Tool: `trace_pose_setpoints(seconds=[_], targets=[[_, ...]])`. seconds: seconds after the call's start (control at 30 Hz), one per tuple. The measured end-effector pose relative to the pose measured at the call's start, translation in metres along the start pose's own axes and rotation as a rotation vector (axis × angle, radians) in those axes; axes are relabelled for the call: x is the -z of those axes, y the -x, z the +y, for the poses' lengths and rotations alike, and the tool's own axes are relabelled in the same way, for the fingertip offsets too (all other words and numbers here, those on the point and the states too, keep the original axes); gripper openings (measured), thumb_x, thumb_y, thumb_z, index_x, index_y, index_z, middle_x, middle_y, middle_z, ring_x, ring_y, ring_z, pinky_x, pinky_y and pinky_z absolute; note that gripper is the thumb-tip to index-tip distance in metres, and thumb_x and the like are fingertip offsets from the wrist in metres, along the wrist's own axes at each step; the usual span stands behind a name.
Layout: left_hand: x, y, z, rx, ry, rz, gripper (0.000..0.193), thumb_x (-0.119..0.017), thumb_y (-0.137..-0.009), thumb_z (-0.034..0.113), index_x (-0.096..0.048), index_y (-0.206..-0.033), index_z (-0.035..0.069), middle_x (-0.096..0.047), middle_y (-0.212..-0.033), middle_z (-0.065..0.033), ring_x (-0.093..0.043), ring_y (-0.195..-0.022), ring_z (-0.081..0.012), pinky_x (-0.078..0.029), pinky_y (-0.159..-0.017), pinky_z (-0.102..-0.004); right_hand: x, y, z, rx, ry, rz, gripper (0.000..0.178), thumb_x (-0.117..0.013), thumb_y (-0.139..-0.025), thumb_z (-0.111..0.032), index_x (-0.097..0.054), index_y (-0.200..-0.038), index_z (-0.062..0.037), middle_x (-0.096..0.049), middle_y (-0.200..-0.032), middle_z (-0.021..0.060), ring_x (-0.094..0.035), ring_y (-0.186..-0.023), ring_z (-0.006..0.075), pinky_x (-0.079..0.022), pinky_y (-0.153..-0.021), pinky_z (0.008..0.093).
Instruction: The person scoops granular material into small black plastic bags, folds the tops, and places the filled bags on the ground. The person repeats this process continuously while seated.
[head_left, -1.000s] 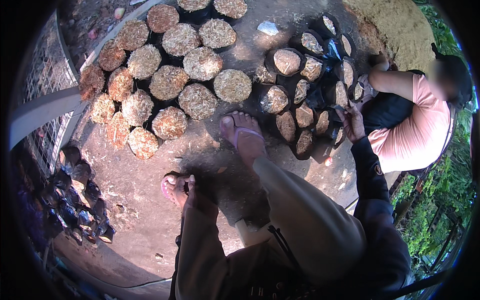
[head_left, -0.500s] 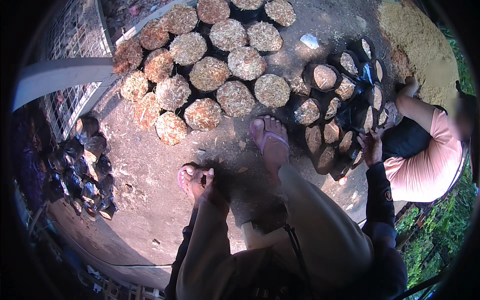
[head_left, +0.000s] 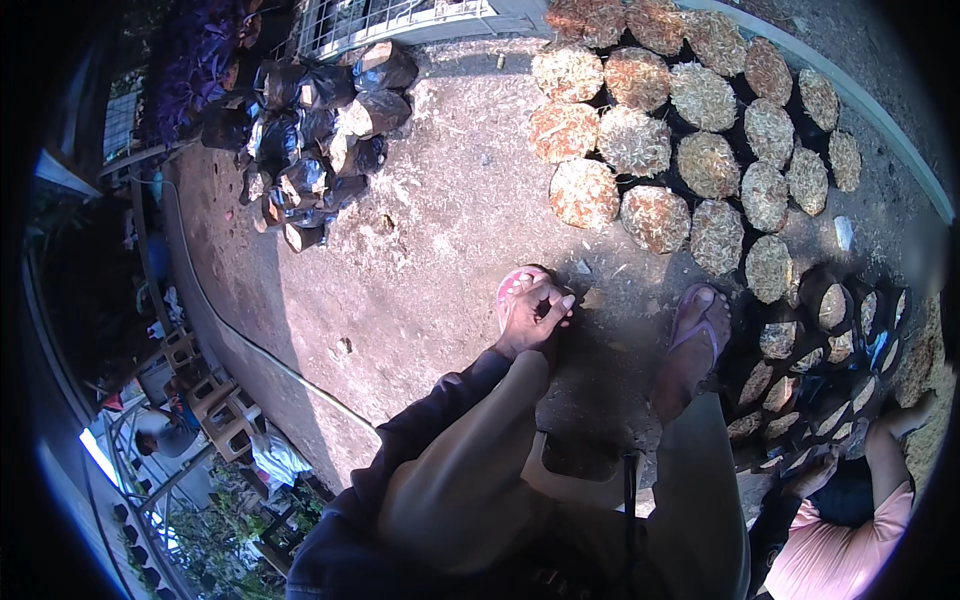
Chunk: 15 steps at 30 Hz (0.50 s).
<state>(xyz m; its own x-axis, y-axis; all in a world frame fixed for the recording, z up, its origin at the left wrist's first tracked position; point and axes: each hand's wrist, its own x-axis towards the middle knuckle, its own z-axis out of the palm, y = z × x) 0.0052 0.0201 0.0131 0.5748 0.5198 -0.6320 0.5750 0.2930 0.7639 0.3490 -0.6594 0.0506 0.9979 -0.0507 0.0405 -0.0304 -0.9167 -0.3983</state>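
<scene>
My left hand (head_left: 532,318) hangs past my left knee, above my sandalled left foot (head_left: 514,284). Its fingers are curled in and the thumb lies over them; whether anything is inside is hidden. At the lower right my right hand (head_left: 814,474) reaches out of a dark sleeve to the near edge of a cluster of black plastic bags (head_left: 800,360). Its fingers are small and shadowed there, so their grip is unclear. These bags are filled with pale brown material, and several of them lean.
Rows of round filled bags topped with shavings (head_left: 708,165) stand at the upper right. More black bags (head_left: 318,130) are heaped at the upper left. A person in a pink shirt (head_left: 850,550) sits at the lower right, beside a sawdust-like pile (head_left: 928,370). A hose (head_left: 270,360) crosses the ground.
My view has swung left, so the bags, both feet and the other person sit farther right. My left hand stays by my left foot, and my right hand stays by the bags.
</scene>
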Motion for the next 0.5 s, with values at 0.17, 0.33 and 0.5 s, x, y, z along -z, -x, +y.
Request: trace_pose_setpoints(seconds=[0.17, 0.33, 0.5], targets=[[0.06, -0.017, 0.005, -0.106, 0.097, 0.316, 0.019, -0.067, -0.103, 0.022, -0.064, -0.101, 0.003, -0.07, -0.087, -0.0049, -0.069, -0.079, -0.0112, -0.059, -0.067, -0.0289, 0.032, -0.025, -0.004, 0.372, 0.291, -0.094, 0.033, -0.042, -0.108, -0.015, -0.053, -0.133, 0.0029, -0.064, -0.129, 0.0157, -0.061, -0.123, 0.0242, -0.045, -0.113, 0.0334], [0.187, -0.062, 0.01, -0.203, 0.273, 0.73, 0.022, -0.065, -0.104, 0.034, -0.062, -0.104, 0.012, -0.066, -0.105, -0.0032, -0.068, -0.085, -0.0132, -0.061, -0.068, -0.0347, 0.028, -0.022, -0.157, 0.245, -0.27, -0.225, 0.035, -0.044, -0.108, -0.019, -0.055, -0.133, 0.0025, -0.063, -0.121, 0.014, -0.06, -0.111, 0.0205, -0.046, -0.103, 0.0329], [0.321, -0.075, 0.024, -0.227, 0.277, 1.195, 0.027, -0.069, -0.101, 0.036, -0.055, -0.098, 0.013, -0.06, -0.089, 0.001, -0.062, -0.074, -0.0128, -0.056, -0.06, -0.029, -0.004, 0.038, -0.309, 0.251, -0.374, -0.542, 0.031, -0.058, -0.102, -0.025, -0.062, -0.117, 0.0022, -0.058, -0.105, 0.0078, -0.055, -0.106, 0.0146, -0.046, -0.09, 0.0311]])
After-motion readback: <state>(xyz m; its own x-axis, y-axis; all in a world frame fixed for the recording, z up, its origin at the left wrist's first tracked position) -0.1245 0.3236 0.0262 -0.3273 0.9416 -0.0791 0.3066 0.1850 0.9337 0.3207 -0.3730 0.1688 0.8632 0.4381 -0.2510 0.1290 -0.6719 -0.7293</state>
